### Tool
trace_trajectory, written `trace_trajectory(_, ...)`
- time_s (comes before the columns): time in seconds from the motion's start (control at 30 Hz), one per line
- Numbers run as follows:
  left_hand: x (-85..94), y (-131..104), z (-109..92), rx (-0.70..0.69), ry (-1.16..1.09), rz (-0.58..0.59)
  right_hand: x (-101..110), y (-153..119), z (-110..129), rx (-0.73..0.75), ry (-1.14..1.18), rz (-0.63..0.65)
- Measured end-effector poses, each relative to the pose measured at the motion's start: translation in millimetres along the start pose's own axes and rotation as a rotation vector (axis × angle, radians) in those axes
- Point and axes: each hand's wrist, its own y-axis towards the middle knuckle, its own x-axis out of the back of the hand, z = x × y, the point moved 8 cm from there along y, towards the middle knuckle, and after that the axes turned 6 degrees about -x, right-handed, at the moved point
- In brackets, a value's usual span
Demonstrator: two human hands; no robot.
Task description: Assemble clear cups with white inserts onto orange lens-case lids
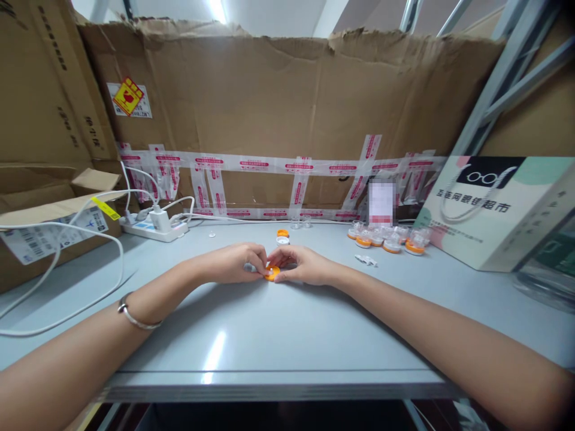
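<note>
Near the middle of the grey table (269, 335), an orange round piece (272, 274) with a small pale part at its centre lies between my hands. My left hand (240, 262) comes from the left, its fingers pinched at the left edge of the piece. From the right, my right hand (299, 265) curves its thumb and fingers around the other side and grips it. Just behind the hands are a white ring (283, 240) and another orange piece (283, 233).
Several orange and white round cases (392, 242) stand at the back right, with small clear-wrapped parts (366, 260) before them. A paper bag (487, 209) is at the right. A power strip (155, 227), white cables and an open carton (54, 233) occupy the left.
</note>
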Motion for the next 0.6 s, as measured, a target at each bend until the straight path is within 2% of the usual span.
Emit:
trace_trajectory(0.2, -1.5, -2, 0, 0.043, -0.022, 0.043, 1, 2, -3, -0.011, 0.009, -0.025)
trace_trajectory(0.37, 12.0, -3, 2, 0.063, -0.116, -0.017, 3, 1, 0, -0.010, -0.011, -0.038)
trace_trajectory(0.5, 36.2, -14, 23, 0.221, -0.030, -0.065, 4, 0, -1, -0.050, -0.014, -0.067)
trace_trajectory(0.6, 38.7, -29, 47, 0.396, 0.079, 0.054, 4, 0, -3, -0.068, -0.024, -0.090)
